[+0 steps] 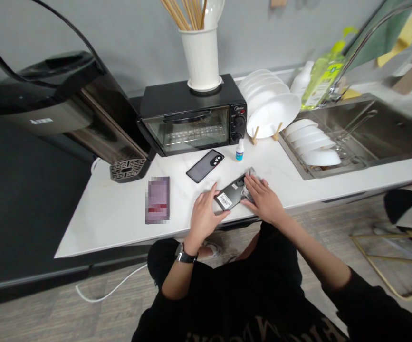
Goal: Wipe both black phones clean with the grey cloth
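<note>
A dark smartphone (230, 194) lies back up on the white counter, a white barcode label near its lower left end. My left hand (205, 211) grips that end, thumb and forefinger spread round its edges. Over the camera end, my right hand (262, 197) presses a crumpled grey cloth (250, 173) against the phone's back, hiding part of the cameras. Behind the phone rests a dark-rimmed phone case (205, 166) with camera cutouts. A small white-capped bottle (240, 150) with blue liquid stands upright beyond my right hand.
A toaster oven (191, 124) carrying a white chopstick holder (201, 59) stands at the back. To the left are a water dispenser (95, 114) and a blurred purple item (158, 199). Racked plates (273, 116) and a sink (380, 128) with bowls are on the right.
</note>
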Tool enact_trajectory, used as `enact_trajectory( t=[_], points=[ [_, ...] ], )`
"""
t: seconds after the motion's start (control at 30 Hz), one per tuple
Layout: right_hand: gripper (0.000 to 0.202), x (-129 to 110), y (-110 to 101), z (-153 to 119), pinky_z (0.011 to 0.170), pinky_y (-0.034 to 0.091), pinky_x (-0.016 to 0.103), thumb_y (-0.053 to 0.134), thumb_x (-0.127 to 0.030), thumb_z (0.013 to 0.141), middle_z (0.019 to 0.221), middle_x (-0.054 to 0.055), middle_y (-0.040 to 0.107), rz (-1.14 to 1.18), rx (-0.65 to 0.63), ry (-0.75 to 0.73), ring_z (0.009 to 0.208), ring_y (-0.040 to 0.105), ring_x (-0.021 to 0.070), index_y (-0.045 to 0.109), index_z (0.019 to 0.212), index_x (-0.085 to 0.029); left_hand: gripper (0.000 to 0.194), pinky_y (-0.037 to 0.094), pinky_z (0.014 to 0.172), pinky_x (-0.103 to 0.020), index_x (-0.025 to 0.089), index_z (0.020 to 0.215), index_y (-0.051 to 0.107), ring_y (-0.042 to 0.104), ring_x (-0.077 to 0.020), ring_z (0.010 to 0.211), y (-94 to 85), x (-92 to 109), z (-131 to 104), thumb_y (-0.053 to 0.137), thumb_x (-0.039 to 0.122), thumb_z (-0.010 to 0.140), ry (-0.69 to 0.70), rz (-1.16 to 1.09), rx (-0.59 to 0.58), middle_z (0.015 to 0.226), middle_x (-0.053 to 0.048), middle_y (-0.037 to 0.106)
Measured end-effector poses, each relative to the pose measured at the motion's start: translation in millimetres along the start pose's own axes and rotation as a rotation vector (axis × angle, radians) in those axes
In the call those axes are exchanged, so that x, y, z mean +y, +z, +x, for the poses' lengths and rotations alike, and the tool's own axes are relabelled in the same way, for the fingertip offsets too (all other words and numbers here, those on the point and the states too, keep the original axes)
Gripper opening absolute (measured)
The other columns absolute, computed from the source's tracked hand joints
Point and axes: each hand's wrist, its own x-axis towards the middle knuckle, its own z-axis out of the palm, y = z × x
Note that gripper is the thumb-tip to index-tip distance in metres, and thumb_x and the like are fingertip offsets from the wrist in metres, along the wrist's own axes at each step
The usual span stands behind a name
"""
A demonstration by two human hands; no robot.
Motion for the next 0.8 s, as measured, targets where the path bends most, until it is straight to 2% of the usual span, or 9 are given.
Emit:
enact_trajectory(
  t=[0.1, 0.2, 0.3, 0.37, 0.43, 0.5, 0.6, 0.67, 0.8],
  points=[
    [0.08, -29, 15, 17, 0.127, 0.033, 0.063, 0.044, -0.057, 0.108, 0.168, 0.024, 0.037, 0.059, -0.02, -0.105, 0.159, 0.032, 0.036, 0.025, 0.168, -0.008, 0.104, 0.049, 0.109, -0.048, 0.029, 0.167, 0.023, 0.06, -0.0307, 0.123, -0.7, -1, -1, 0.085, 0.026, 0.084, 0.007, 0.002, -0.011, 0.138, -0.009, 0.067],
    [0.085, -57, 18, 8, 0.129, 0.033, 0.055, 0.046, -0.059, 0.107, 0.169, 0.025, 0.034, 0.126, -0.077, -0.259, 0.161, 0.03, 0.0328, 0.025, 0.167, -0.003, 0.105, 0.05, 0.108, -0.048, 0.027, 0.168, 0.021, 0.058, -0.0313, 0.125, -2.3, -2, -2, 0.083, 0.02, 0.083, 0.002, 0.009, -0.035, 0.14, -0.011, 0.065],
    [0.073, -41, 6, -7, 0.13, 0.034, 0.053, 0.043, -0.05, 0.11, 0.17, 0.019, 0.035, 0.109, -0.095, -0.246, 0.161, 0.03, 0.0293, 0.025, 0.168, -0.009, 0.109, 0.05, 0.109, -0.048, 0.029, 0.167, 0.022, 0.059, -0.0311, 0.124, -2.6, -2, -2, 0.088, 0.026, 0.081, -0.007, -0.005, -0.026, 0.138, -0.009, 0.067],
    [0.069, -19, 0, -7, 0.128, 0.035, 0.057, 0.041, -0.047, 0.111, 0.17, 0.018, 0.037, 0.063, -0.055, -0.128, 0.16, 0.032, 0.0312, 0.027, 0.168, -0.012, 0.11, 0.049, 0.11, -0.048, 0.03, 0.167, 0.023, 0.06, -0.0305, 0.123, -1.7, -2, -1, 0.09, 0.031, 0.08, -0.003, -0.015, -0.017, 0.136, -0.008, 0.068],
    [0.072, -10, 1, 1, 0.127, 0.034, 0.063, 0.044, -0.05, 0.11, 0.169, 0.022, 0.037, 0.025, -0.001, -0.009, 0.159, 0.034, 0.036, 0.03, 0.167, -0.009, 0.109, 0.049, 0.11, -0.048, 0.029, 0.167, 0.023, 0.06, -0.0302, 0.123, -0.7, -3, -1, 0.09, 0.033, 0.081, -0.004, -0.018, -0.008, 0.136, -0.007, 0.068],
    [0.076, -21, 7, 9, 0.127, 0.034, 0.063, 0.047, -0.053, 0.108, 0.168, 0.025, 0.038, 0.041, 0.004, -0.018, 0.159, 0.034, 0.0373, 0.031, 0.166, -0.006, 0.106, 0.049, 0.11, -0.047, 0.029, 0.167, 0.023, 0.06, -0.0299, 0.124, -0.5, -4, -1, 0.088, 0.031, 0.083, -0.007, -0.016, -0.008, 0.138, -0.008, 0.068],
    [0.079, -49, 15, 9, 0.129, 0.034, 0.057, 0.047, -0.054, 0.108, 0.169, 0.024, 0.036, 0.124, -0.059, -0.202, 0.16, 0.031, 0.0326, 0.027, 0.167, -0.005, 0.103, 0.05, 0.109, -0.046, 0.028, 0.167, 0.023, 0.059, -0.0299, 0.126, -1.4, -4, -3, 0.084, 0.024, 0.085, -0.007, -0.003, -0.025, 0.14, -0.01, 0.066],
    [0.075, -52, 13, 2, 0.129, 0.034, 0.054, 0.045, -0.051, 0.109, 0.169, 0.021, 0.037, 0.136, -0.083, -0.252, 0.16, 0.032, 0.03, 0.027, 0.168, -0.008, 0.104, 0.05, 0.109, -0.047, 0.028, 0.167, 0.023, 0.059, -0.0303, 0.126, -2.1, -4, -3, 0.085, 0.023, 0.084, -0.012, -0.006, -0.032, 0.14, -0.01, 0.066],
    [0.067, -27, 3, -2, 0.125, 0.037, 0.061, 0.04, -0.047, 0.111, 0.167, 0.02, 0.041, 0.038, 0.017, -0.01, 0.157, 0.038, 0.0346, 0.03, 0.168, -0.013, 0.108, 0.049, 0.11, -0.048, 0.03, 0.167, 0.023, 0.059, -0.0305, 0.124, -2.0, -3, -2, 0.089, 0.033, 0.081, -0.01, -0.023, -0.021, 0.138, -0.007, 0.068]
  ],
)
